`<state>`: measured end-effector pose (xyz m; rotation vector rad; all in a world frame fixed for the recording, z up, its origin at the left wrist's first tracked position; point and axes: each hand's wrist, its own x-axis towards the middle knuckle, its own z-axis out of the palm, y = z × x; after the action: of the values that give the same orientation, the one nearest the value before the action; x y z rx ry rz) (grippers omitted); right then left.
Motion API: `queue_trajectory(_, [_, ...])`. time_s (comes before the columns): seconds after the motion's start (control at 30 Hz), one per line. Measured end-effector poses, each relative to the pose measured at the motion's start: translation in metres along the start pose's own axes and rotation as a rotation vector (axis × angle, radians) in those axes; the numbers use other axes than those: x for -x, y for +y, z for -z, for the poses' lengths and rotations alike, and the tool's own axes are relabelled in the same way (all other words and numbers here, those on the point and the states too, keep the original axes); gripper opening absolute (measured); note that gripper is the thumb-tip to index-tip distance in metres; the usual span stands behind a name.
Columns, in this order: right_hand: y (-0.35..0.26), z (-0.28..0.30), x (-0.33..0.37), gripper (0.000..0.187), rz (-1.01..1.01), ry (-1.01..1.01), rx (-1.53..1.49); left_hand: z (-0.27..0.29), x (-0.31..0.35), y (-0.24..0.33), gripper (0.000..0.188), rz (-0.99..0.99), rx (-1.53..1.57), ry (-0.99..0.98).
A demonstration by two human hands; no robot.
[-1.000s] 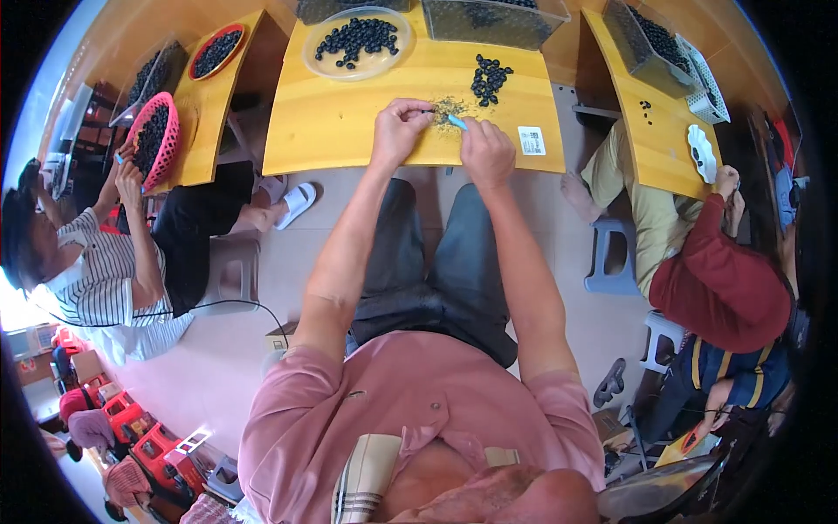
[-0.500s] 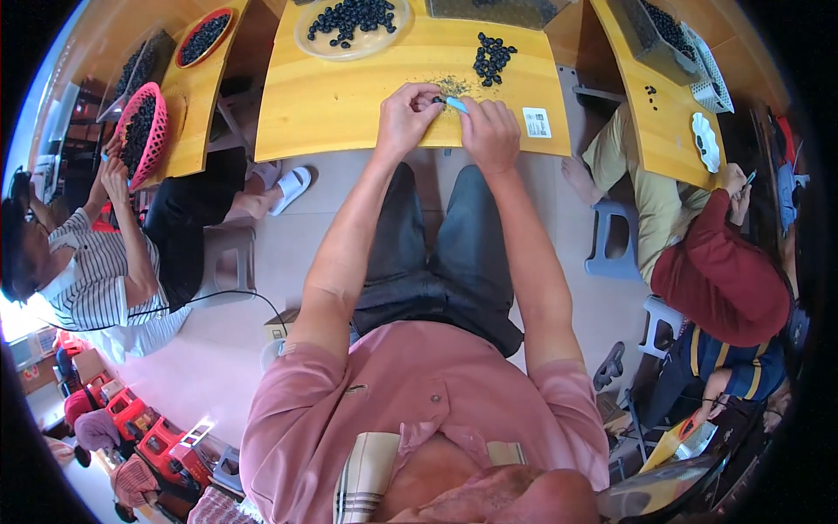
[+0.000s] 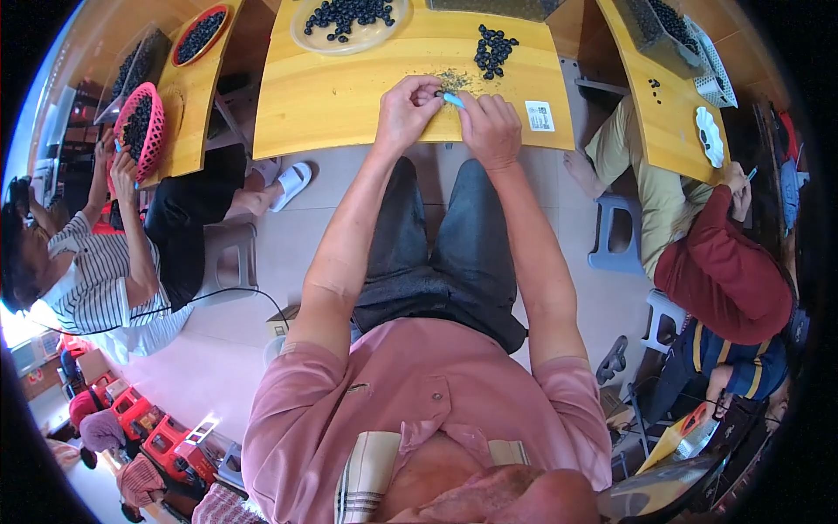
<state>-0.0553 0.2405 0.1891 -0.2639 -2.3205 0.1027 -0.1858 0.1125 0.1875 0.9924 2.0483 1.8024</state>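
Observation:
Over the near part of the yellow wooden table [image 3: 332,100], my left hand [image 3: 404,113] pinches a small dark round piece [image 3: 439,93] between thumb and fingertips. My right hand [image 3: 491,129] is closed around a slim tool with a light-blue handle [image 3: 453,99]. Its tip meets the dark piece; the working end is too small to make out. Dark crumbs [image 3: 452,80] lie scattered just beyond my fingers. To the right of them sits a loose heap of black round pieces [image 3: 494,54]. A shallow clear plate [image 3: 375,37] at the far left carries several more.
A clear bin [image 3: 493,8] stands at the table's far edge, and a white label [image 3: 539,116] lies near the right edge. People work at side tables: one by a pink basket [image 3: 157,131] at left, another near a white scalloped dish [image 3: 709,137] at right.
My hands keep the same grip, with the blue handle tilted slightly differently. The view has shifted a little. At left, the other person's hands have moved beside the pink basket.

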Motion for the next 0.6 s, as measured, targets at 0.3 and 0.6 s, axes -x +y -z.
queue_trajectory(0.3, [0.0005,-0.0028,-0.0002,0.023,-0.017,0.000,0.004,-0.0004,-0.0002,0.0013,0.034,0.028,0.074,-0.028])
queue_trajectory(0.6, [0.0007,0.0011,0.0004,0.025,0.010,-0.018,0.000,-0.0006,0.0003,0.0047,0.036,0.042,0.023,-0.026])
